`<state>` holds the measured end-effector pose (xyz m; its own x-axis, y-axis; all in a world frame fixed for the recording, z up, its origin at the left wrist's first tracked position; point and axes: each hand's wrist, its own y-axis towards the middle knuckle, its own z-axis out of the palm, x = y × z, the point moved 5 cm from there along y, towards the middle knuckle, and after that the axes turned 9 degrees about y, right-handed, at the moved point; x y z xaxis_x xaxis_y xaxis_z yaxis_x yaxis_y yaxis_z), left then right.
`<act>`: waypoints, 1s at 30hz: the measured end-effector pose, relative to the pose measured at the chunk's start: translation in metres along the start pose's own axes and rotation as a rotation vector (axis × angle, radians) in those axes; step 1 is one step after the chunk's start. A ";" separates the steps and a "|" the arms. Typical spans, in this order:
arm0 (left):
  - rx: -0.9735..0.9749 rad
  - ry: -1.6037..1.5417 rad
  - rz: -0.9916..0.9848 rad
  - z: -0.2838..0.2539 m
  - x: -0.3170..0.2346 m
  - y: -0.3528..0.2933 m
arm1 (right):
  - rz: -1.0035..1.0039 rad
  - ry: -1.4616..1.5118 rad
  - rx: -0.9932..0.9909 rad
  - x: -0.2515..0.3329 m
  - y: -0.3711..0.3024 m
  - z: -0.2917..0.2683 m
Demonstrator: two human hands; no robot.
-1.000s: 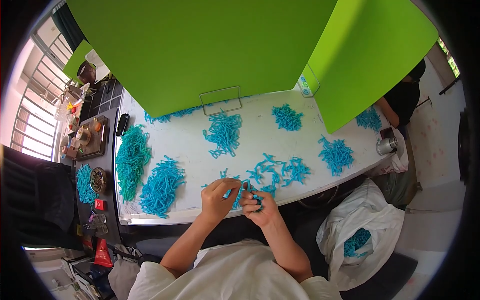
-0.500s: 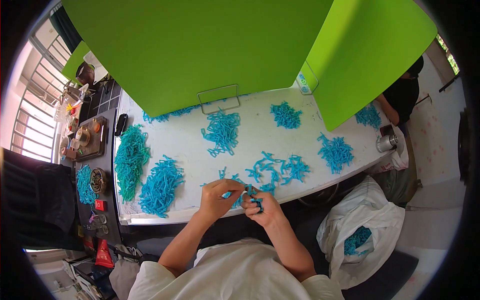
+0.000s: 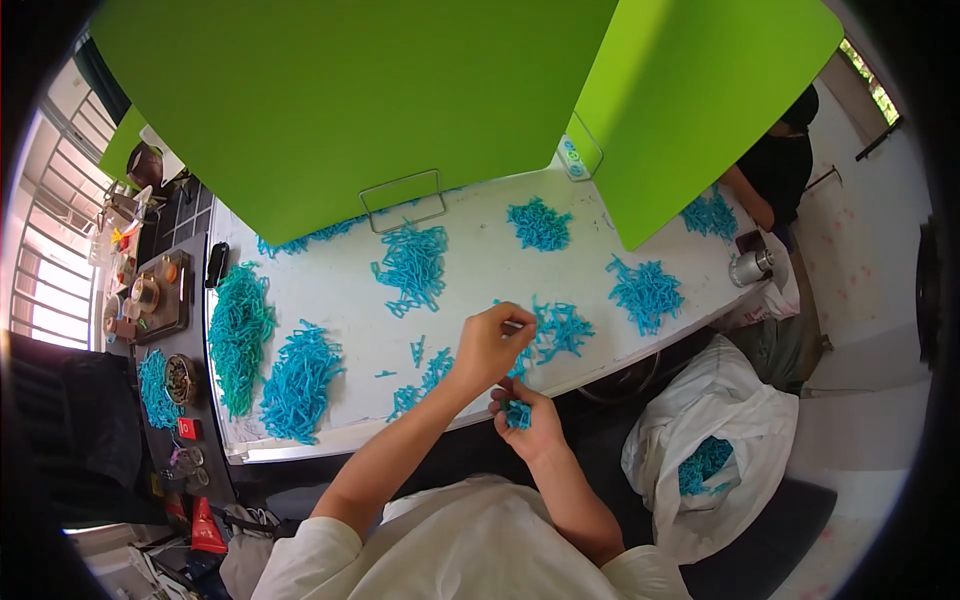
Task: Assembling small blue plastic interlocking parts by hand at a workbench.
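Note:
My left hand (image 3: pixel 490 348) is over the near edge of the white table, beside a loose scatter of small blue plastic pieces (image 3: pixel 563 332). Its fingers are curled together, and I cannot make out what is between them. Just below it, at the table's front edge, my right hand (image 3: pixel 535 428) is closed around a few blue plastic pieces (image 3: pixel 516 413). Another thin spread of the same pieces (image 3: pixel 432 372) lies left of my hands, partly behind my left forearm.
Heaps of blue pieces (image 3: pixel 302 385) and greener ones (image 3: pixel 240 335) cover the table's left end. More piles (image 3: pixel 412 268) lie farther back and to the right (image 3: pixel 647 295). Green partitions (image 3: pixel 350 110) rise behind. A white sack (image 3: pixel 745 470) of pieces stands right; a person (image 3: pixel 775 175) sits beyond.
My left hand has moved from beside my right hand's fingertips up and right toward the scattered pieces. My right hand stays near the edge. The whole view has shifted slightly.

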<state>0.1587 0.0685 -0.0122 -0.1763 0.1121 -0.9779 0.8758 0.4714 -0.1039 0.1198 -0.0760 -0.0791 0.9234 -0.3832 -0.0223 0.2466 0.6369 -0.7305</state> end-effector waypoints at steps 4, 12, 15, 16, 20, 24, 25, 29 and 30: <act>-0.011 0.347 0.206 0.007 -0.008 0.006 | -0.138 -0.047 -0.007 0.014 -0.010 0.018; 0.209 0.456 0.427 -0.033 -0.071 -0.067 | -0.178 -0.178 0.200 0.008 -0.003 0.037; 0.108 0.373 0.141 -0.044 -0.035 -0.070 | -0.095 -0.181 0.224 -0.005 0.009 0.041; 0.098 0.377 0.138 -0.048 -0.029 -0.071 | -0.082 -0.201 0.223 -0.009 0.011 0.045; 0.037 0.457 0.267 -0.068 -0.039 -0.075 | -0.029 -0.235 0.198 -0.018 0.017 0.053; 0.098 0.629 0.362 -0.078 -0.040 -0.079 | -0.061 -0.342 0.175 -0.031 0.018 0.061; 0.097 0.629 0.360 -0.081 -0.038 -0.078 | -0.109 -0.368 0.193 -0.034 0.022 0.057; 0.051 0.614 0.248 -0.095 -0.026 -0.075 | -0.178 -0.475 0.187 -0.037 0.008 0.078; 0.001 0.568 0.178 -0.101 -0.021 -0.074 | -0.176 -0.476 0.189 -0.037 0.009 0.079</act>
<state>0.0524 0.1195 0.0347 -0.2396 0.6403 -0.7298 0.9141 0.4020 0.0525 0.1112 -0.0030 -0.0312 0.8839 -0.1770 0.4328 0.4172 0.7165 -0.5590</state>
